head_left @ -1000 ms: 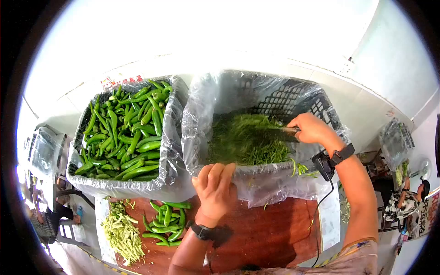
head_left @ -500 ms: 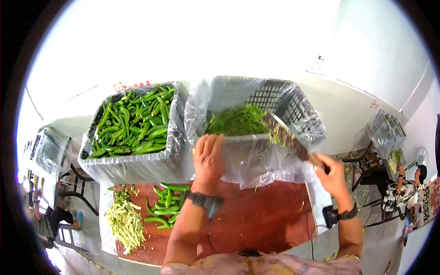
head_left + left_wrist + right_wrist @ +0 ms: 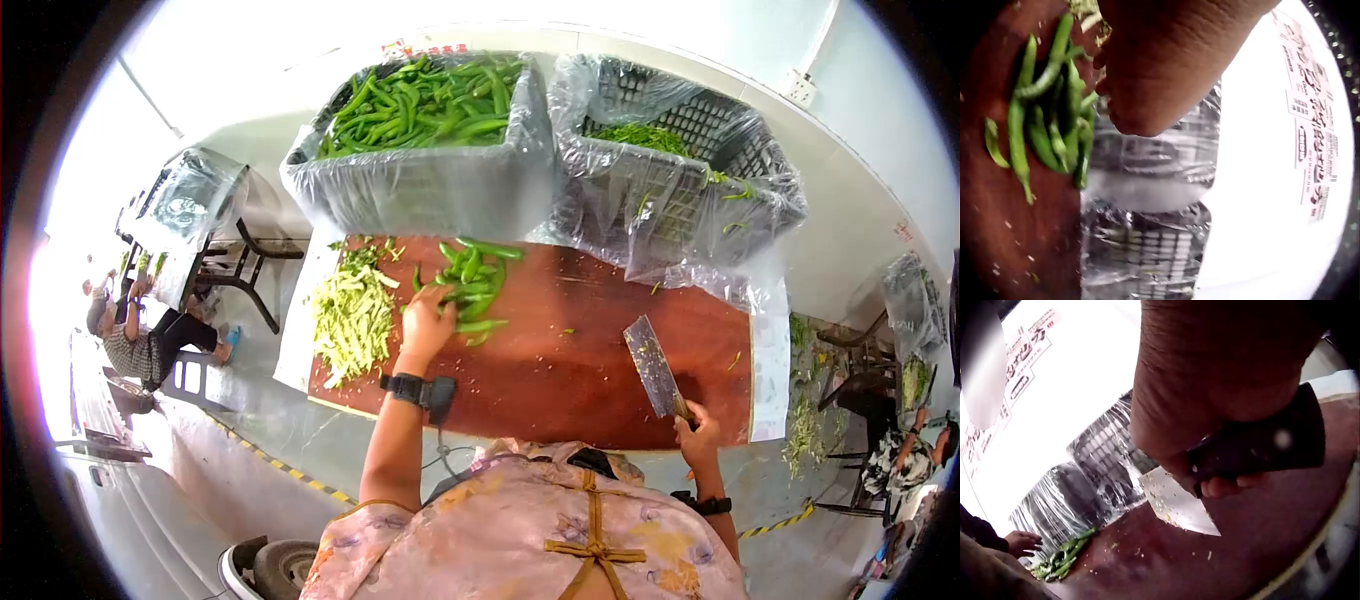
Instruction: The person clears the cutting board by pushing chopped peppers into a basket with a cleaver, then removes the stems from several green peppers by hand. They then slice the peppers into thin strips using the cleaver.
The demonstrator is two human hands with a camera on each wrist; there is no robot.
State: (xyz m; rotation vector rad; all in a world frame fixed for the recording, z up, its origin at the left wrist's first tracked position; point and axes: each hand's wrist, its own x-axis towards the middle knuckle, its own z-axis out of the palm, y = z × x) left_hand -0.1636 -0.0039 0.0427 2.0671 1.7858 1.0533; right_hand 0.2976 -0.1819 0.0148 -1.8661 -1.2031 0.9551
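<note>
Beside the small pile of green peppers (image 3: 475, 285) on the red-brown board, the left hand (image 3: 428, 325) reaches with its fingertips at the pile's left edge. The left wrist view shows these peppers (image 3: 1019, 134) next to the hand (image 3: 1166, 62); whether any is gripped is hidden. The right hand (image 3: 700, 440) grips the handle of a cleaver (image 3: 652, 368) low over the board's right part. Green bits stick to its blade (image 3: 1179, 506) in the right wrist view, where the hand (image 3: 1210, 394) wraps the dark handle.
Behind the board (image 3: 560, 380) stand a plastic-lined crate (image 3: 430, 185) full of peppers and another lined crate (image 3: 690, 215) with chopped greens. Pale green strips (image 3: 352, 320) lie at the board's left. People sit at both far sides.
The left hand has left the greens crate's rim and moved to the loose peppers. The right hand has brought the cleaver out of the crate and down over the board. The view has tilted downward.
</note>
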